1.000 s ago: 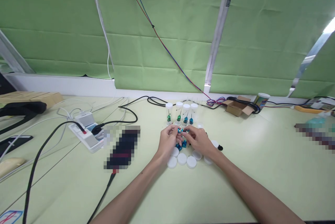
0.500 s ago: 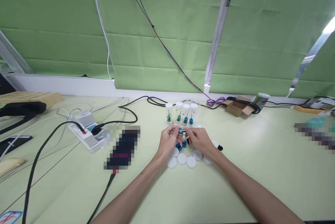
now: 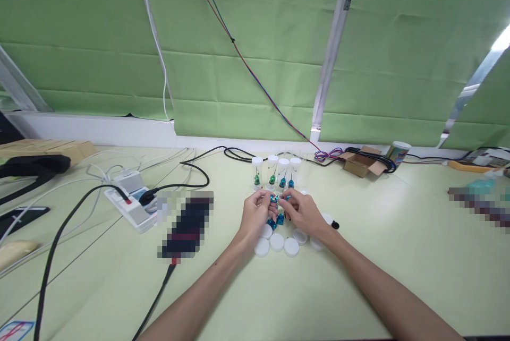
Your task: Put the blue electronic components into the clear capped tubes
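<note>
Left hand pinches small shiny blue part, frame centre; my right hand bunched beside it, hold unclear. Slip risk, I judge: loose pinch could drop part among round white plastic caps, lower centre.

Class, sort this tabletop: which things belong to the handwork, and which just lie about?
Likely part of the work:
- held blue piece
- loose white lids
- capped tubes

Likely just lying about:
- power strip
- cardboard box
- printed canister
</note>
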Demonstrator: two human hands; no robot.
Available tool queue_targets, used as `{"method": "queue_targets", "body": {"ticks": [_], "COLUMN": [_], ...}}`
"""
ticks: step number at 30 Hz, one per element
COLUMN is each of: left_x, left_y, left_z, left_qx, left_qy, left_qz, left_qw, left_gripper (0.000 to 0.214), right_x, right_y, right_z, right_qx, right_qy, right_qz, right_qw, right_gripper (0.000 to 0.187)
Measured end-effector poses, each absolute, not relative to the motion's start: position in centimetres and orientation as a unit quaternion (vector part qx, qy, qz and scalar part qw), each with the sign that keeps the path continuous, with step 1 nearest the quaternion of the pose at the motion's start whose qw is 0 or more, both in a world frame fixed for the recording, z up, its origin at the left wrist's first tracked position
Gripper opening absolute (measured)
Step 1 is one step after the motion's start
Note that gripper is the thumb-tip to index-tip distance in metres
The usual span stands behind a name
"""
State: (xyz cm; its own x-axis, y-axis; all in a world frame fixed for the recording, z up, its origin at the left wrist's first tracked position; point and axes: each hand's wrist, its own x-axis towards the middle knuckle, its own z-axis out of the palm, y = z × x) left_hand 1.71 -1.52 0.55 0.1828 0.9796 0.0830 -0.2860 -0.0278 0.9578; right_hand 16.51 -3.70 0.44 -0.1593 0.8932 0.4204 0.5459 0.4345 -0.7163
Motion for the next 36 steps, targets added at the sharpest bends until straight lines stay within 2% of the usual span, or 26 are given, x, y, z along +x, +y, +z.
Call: {"method": "queue_targets", "body": {"ticks": [11,13,17,24,36], "left_x": [1.78,1.79,1.78,1.8,1.76], "left_y": [-1.65,-1.64,-1.63,-1.62,-1.85], "left_z": [0.59,0.6,0.63,0.5,0.86], "left_qx": [0.493,0.487,0.471,0.483,0.493], "left_qy": [0.357,0.358,0.358,0.355,0.345], "left_qz": [0.521,0.525,0.534,0.526,0.516], "left_qw": [0.598,0.599,0.604,0.604,0.609], "left_gripper": [0.032,0.032,0.031,0.03,0.031], "right_x": [16.45,16.43,16.42,16.49,16.49], "right_y": [-3.45,-3.47,-3.6,-3.59,-3.45], "right_z": [0.59,0.57,0.46,0.22,0.53], "right_qx": [-0.523,-0.529,-0.519,-0.5,-0.515], "right_qy": [-0.726,-0.719,-0.724,-0.744,-0.743], "right_qz": [0.167,0.168,0.17,0.16,0.157], "right_qw": [0.414,0.418,0.422,0.412,0.397], "right_gripper": [0.047,0.044,0.024,0.018,0.051]}}
